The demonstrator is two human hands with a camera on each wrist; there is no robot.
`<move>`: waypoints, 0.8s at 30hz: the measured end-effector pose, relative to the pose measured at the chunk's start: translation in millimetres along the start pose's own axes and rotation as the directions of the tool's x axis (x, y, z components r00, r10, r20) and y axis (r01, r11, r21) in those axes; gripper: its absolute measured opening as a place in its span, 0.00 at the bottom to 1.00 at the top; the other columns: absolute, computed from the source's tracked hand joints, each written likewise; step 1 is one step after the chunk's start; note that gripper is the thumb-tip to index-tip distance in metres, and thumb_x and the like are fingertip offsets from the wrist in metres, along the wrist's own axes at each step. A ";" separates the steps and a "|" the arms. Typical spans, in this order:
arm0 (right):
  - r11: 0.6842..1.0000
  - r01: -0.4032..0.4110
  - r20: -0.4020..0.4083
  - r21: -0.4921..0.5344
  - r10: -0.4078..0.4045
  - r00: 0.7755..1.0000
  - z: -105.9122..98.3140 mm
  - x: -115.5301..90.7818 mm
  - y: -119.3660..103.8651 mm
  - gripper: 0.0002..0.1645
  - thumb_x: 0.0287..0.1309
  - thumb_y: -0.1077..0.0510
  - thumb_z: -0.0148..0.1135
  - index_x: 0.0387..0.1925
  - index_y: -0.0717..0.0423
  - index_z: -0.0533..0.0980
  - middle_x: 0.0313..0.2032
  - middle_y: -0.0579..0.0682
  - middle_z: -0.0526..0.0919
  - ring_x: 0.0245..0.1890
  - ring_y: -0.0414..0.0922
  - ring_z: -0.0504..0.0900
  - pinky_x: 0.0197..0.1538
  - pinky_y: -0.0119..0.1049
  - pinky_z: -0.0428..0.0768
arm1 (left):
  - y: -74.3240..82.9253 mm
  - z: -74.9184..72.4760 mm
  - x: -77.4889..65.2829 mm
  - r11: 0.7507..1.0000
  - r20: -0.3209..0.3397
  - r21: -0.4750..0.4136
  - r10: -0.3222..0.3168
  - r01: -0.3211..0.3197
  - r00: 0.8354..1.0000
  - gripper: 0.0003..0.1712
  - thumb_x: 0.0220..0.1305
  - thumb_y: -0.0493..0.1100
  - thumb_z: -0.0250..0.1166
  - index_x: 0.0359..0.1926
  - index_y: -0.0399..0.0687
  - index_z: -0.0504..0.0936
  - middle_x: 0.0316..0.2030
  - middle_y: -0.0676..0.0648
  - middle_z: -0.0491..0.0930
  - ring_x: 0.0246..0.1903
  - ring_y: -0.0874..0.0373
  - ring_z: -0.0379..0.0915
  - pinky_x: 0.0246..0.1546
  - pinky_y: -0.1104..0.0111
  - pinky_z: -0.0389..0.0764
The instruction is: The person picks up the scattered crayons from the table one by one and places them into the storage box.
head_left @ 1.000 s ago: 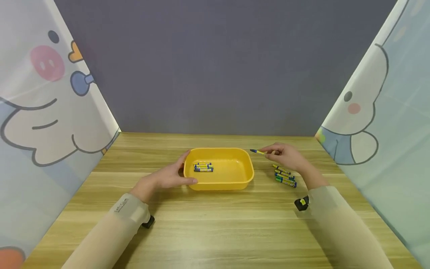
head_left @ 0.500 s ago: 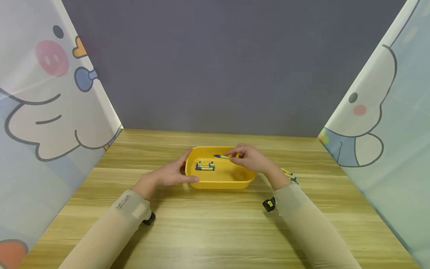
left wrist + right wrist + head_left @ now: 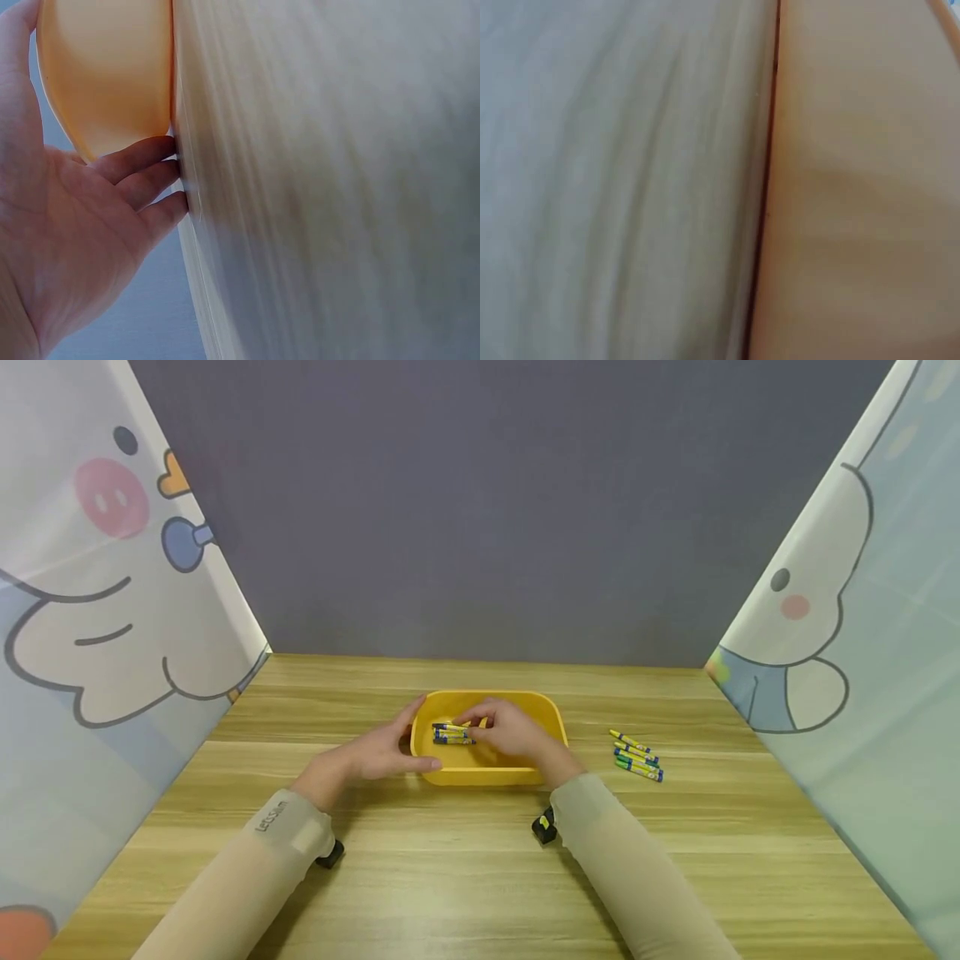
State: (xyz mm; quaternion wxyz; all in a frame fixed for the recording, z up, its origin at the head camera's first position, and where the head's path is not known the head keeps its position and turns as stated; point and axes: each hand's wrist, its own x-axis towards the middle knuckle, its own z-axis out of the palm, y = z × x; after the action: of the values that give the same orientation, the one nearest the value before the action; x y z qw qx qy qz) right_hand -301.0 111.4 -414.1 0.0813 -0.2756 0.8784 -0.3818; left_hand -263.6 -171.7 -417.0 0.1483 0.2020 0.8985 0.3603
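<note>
Right hand (image 3: 512,730) has carried its crayon (image 3: 452,727) across the tray (image 3: 487,774).

A rounded rectangular yellow plastic tray (image 3: 487,777) is held at its left end by the left hand (image 3: 382,753). Inside, a slim blue-tipped crayon (image 3: 450,727) is pinched by the right hand (image 3: 508,729) beside similar crayons (image 3: 454,741); yellow-and-green crayons (image 3: 637,763) are grouped rightward on the wood-grained table (image 3: 435,868).

Your right grip (image 3: 506,727) hides the near end of the crayon (image 3: 452,727) it pinches and part of the yellow tray (image 3: 491,777); the loose crayons (image 3: 640,769) at right are too small for you to read. The left wrist view's edge cuts off your left grip (image 3: 82,217), the head view's bottom your sleeves (image 3: 247,868). In the right wrist view the surface (image 3: 615,187) is blurred
</note>
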 end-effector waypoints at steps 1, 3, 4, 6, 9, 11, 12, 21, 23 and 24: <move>1.000 0.000 -0.001 0.005 0.000 1.000 1.7 1.0 0.6 0.16 0.76 0.58 0.66 0.58 0.46 0.90 0.48 0.48 0.88 0.32 0.42 0.74 0.36 0.34 0.76 | -0.3 0.0 -0.3 1.000 0.002 -0.005 -0.002 0.002 1.000 0.77 0.62 0.73 0.77 0.91 0.60 0.32 0.80 0.36 0.70 0.76 0.41 0.71 0.80 0.41 0.66; 1.000 0.002 -0.004 0.006 -0.002 1.000 4.0 2.4 1.5 0.15 0.74 0.59 0.68 0.56 0.47 0.91 0.49 0.48 0.89 0.34 0.42 0.75 0.38 0.33 0.76 | -1.4 -0.1 -0.5 1.000 0.004 -0.011 -0.004 0.004 1.000 0.77 0.62 0.73 0.77 0.91 0.60 0.31 0.79 0.36 0.70 0.75 0.42 0.72 0.80 0.41 0.66; 1.000 0.002 -0.002 0.001 -0.002 1.000 5.1 3.0 1.8 0.14 0.74 0.59 0.68 0.56 0.46 0.91 0.49 0.48 0.90 0.36 0.42 0.76 0.39 0.33 0.77 | -2.1 -0.1 -0.6 1.000 0.004 -0.013 -0.001 0.001 1.000 0.77 0.62 0.72 0.77 0.91 0.60 0.31 0.79 0.36 0.71 0.75 0.42 0.72 0.80 0.41 0.67; 1.000 0.001 0.008 -0.014 -0.001 1.000 7.1 3.8 3.0 0.13 0.73 0.60 0.70 0.54 0.46 0.92 0.50 0.47 0.91 0.39 0.41 0.76 0.42 0.34 0.78 | -3.6 0.1 -0.6 1.000 0.001 -0.009 0.004 -0.004 1.000 0.77 0.62 0.73 0.77 0.91 0.60 0.31 0.78 0.36 0.71 0.75 0.41 0.72 0.79 0.41 0.67; 0.999 -0.014 0.042 -0.053 0.016 0.999 9.3 3.4 3.5 0.12 0.73 0.59 0.71 0.51 0.43 0.93 0.50 0.45 0.90 0.42 0.42 0.77 0.48 0.36 0.78 | -5.5 1.3 -0.6 1.000 -0.005 0.013 0.008 -0.008 1.000 0.77 0.62 0.74 0.76 0.91 0.59 0.32 0.78 0.35 0.71 0.75 0.41 0.72 0.79 0.41 0.67; 0.996 -0.022 0.063 -0.082 0.028 0.998 10.2 3.3 4.3 0.11 0.74 0.59 0.71 0.50 0.42 0.93 0.48 0.45 0.89 0.43 0.42 0.77 0.51 0.38 0.78 | -6.4 2.3 -0.5 1.000 -0.004 0.022 0.009 -0.009 1.000 0.77 0.62 0.74 0.76 0.91 0.59 0.31 0.78 0.35 0.71 0.75 0.41 0.72 0.79 0.41 0.67; 0.995 -0.023 0.072 -0.096 0.030 0.997 10.4 3.4 4.4 0.11 0.74 0.59 0.71 0.49 0.42 0.93 0.47 0.45 0.88 0.43 0.43 0.77 0.52 0.38 0.78 | -6.8 2.7 -0.5 1.000 -0.003 0.026 0.008 -0.008 1.000 0.77 0.62 0.74 0.76 0.91 0.59 0.31 0.79 0.35 0.71 0.75 0.41 0.72 0.79 0.41 0.68; 0.978 -0.006 0.078 -0.208 0.023 0.997 8.8 5.7 2.7 0.09 0.73 0.57 0.73 0.48 0.41 0.93 0.44 0.42 0.86 0.42 0.41 0.77 0.55 0.41 0.78 | -4.0 1.7 1.4 1.000 0.000 -0.008 0.020 -0.020 1.000 0.77 0.63 0.72 0.77 0.91 0.59 0.31 0.76 0.36 0.74 0.73 0.43 0.74 0.79 0.42 0.68; 0.977 -0.005 0.079 -0.214 0.023 0.997 8.5 5.9 2.4 0.09 0.73 0.57 0.73 0.48 0.41 0.93 0.44 0.43 0.86 0.42 0.42 0.78 0.55 0.42 0.79 | -4.1 1.6 2.2 1.000 0.002 -0.005 0.019 -0.019 1.000 0.77 0.63 0.72 0.77 0.91 0.59 0.31 0.76 0.37 0.75 0.73 0.44 0.75 0.79 0.42 0.68; 0.977 -0.008 0.078 -0.212 0.025 0.997 8.5 5.8 2.2 0.09 0.73 0.57 0.73 0.48 0.41 0.93 0.44 0.43 0.87 0.42 0.42 0.78 0.56 0.42 0.79 | -4.2 1.6 2.6 1.000 0.001 0.001 0.020 -0.020 1.000 0.77 0.63 0.73 0.76 0.91 0.60 0.32 0.75 0.37 0.75 0.73 0.44 0.75 0.79 0.42 0.68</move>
State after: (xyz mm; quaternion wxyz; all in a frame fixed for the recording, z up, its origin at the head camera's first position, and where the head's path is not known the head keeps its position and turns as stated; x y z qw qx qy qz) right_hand -303.8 104.2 -421.2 0.0901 -0.2904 0.9124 -0.2740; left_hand -266.2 -172.3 -421.4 0.1451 0.2110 0.8966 0.3613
